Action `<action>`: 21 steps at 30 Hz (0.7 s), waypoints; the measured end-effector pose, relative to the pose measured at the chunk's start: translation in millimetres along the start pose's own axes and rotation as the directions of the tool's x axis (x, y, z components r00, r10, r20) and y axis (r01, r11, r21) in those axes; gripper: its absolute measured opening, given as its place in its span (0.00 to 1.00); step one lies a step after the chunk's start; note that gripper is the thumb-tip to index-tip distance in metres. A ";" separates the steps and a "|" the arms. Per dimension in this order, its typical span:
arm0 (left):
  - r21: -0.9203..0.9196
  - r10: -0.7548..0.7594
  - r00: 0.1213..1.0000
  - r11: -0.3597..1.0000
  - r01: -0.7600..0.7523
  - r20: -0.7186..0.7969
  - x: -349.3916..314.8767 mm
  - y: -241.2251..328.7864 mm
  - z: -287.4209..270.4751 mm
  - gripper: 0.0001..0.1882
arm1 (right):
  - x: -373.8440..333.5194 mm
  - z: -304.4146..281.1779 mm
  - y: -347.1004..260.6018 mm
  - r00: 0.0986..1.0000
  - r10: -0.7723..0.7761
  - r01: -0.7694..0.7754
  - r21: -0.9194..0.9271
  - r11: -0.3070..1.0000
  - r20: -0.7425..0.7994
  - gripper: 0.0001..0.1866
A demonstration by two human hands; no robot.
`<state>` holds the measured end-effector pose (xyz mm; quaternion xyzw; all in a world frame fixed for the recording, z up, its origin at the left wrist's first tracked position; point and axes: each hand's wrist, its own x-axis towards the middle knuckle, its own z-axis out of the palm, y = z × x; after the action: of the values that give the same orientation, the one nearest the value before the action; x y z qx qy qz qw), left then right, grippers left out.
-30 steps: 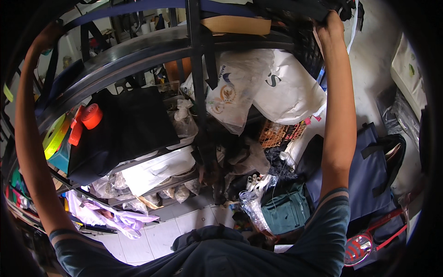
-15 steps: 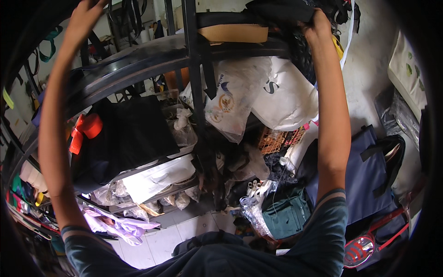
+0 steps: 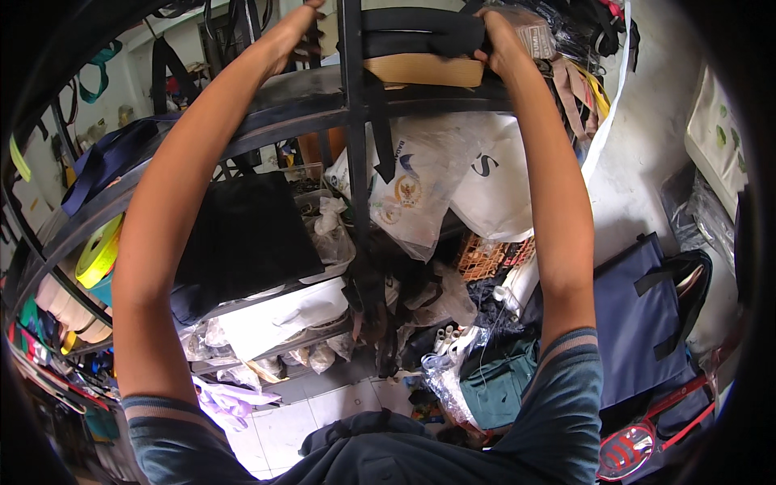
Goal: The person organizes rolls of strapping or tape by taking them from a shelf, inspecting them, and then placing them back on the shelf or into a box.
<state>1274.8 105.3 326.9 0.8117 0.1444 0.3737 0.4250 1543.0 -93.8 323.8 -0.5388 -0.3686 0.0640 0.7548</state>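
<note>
My right hand (image 3: 503,47) grips the right end of the black bundle (image 3: 420,31), which lies just left of it, long axis left to right, beyond the tan roll (image 3: 424,71). My left hand (image 3: 291,36), left of the black post (image 3: 353,121), is farther; I cannot tell its grip. Nearer, 2 bags (image 3: 412,178) carry dark printing.

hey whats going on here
A person has both arms raised to a black rack. The right hand is at the right end of a black bundle, next to a tan strap. The left hand is up left of the rack's post; whether it holds anything is unclear. A white bag and an orange basket sit lower down.
</note>
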 end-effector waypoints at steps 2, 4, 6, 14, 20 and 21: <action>0.056 -0.056 0.962 0.998 0.043 0.267 10.5 4.4 16.3 0.28 | 29.1 -58.6 -2.4 0.941 0.040 -0.038 -0.012 0.999 0.336 0.09; -0.002 -0.039 0.913 0.999 0.043 0.407 16.1 0.6 20.7 0.26 | 27.0 -42.8 7.7 0.976 0.024 -0.043 0.082 0.996 0.218 0.09; 0.038 -0.209 0.902 0.977 0.211 0.378 33.1 3.9 14.5 0.28 | 22.9 -34.1 7.8 0.990 -0.001 -0.022 0.160 0.987 0.141 0.09; 0.008 -0.264 0.810 0.952 0.305 0.524 40.5 0.2 25.0 0.36 | -8.6 -22.9 4.3 0.969 0.061 -0.157 0.401 0.903 0.241 0.11; -0.163 -0.293 0.880 0.913 0.373 0.374 32.6 11.1 7.7 0.31 | -9.2 12.4 -9.6 0.983 0.118 -0.168 0.445 0.879 0.138 0.12; -0.241 -0.263 0.903 0.904 0.354 0.341 28.4 14.0 10.7 0.30 | -5.4 17.4 -9.1 0.982 0.105 -0.168 0.465 0.869 0.158 0.12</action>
<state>1300.7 106.4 348.0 0.7521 0.1484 0.1906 0.6132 1525.5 -86.8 331.5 -0.3561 -0.3500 0.2403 0.8324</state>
